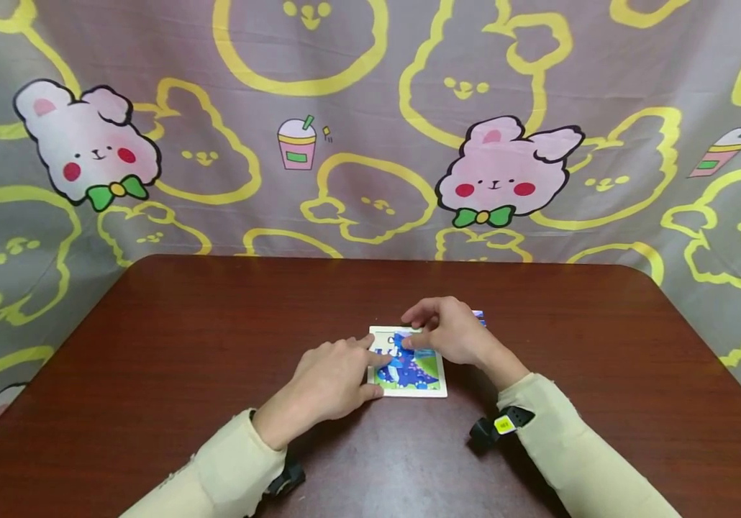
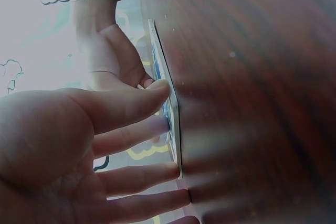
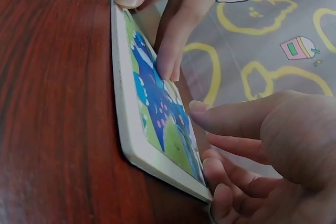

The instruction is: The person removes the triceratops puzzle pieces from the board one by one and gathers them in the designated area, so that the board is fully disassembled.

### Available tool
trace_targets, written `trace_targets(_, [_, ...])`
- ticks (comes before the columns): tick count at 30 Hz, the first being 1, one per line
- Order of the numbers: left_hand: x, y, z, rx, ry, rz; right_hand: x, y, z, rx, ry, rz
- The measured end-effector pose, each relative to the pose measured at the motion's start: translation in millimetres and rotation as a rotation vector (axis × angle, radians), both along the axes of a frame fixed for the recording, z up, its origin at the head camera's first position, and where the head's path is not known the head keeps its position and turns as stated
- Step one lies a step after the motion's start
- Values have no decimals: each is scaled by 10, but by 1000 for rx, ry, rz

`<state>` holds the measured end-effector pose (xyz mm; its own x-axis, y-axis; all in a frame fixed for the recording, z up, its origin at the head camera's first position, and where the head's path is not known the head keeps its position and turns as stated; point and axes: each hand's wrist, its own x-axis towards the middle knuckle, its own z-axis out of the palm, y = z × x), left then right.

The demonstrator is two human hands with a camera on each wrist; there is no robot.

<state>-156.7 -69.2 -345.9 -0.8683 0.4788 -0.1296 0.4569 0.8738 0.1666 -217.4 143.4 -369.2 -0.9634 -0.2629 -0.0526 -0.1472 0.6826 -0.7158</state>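
A jigsaw puzzle with a blue dinosaur picture lies in a shallow white-rimmed tray on the table. My left hand rests on its left side: the thumb is at the near corner, the index finger touches the picture and another fingertip is at the far-left corner. Over the upper right part of the puzzle is my right hand. Its thumb reaches across the picture, and its other fingers are loosely bent along the tray's edge. No loose piece shows between thumb and fingers.
Beyond the right hand, a flat blue-and-white item lies partly hidden on the brown table. Behind the table hangs a patterned curtain. Dark bands with devices sit at both sleeves.
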Motion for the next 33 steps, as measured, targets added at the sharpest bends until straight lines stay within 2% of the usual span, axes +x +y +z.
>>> trace_targets(11, [-22, 27, 8, -9, 10, -6, 0, 10, -26, 80, 25, -11])
trace_targets(21, [-6, 15, -6, -11, 8, -1, 20, 15, -49, 54, 40, 22])
trace_targets(33, [-6, 12, -18, -13, 23, -10, 33, -4, -47, 66, 21, 10])
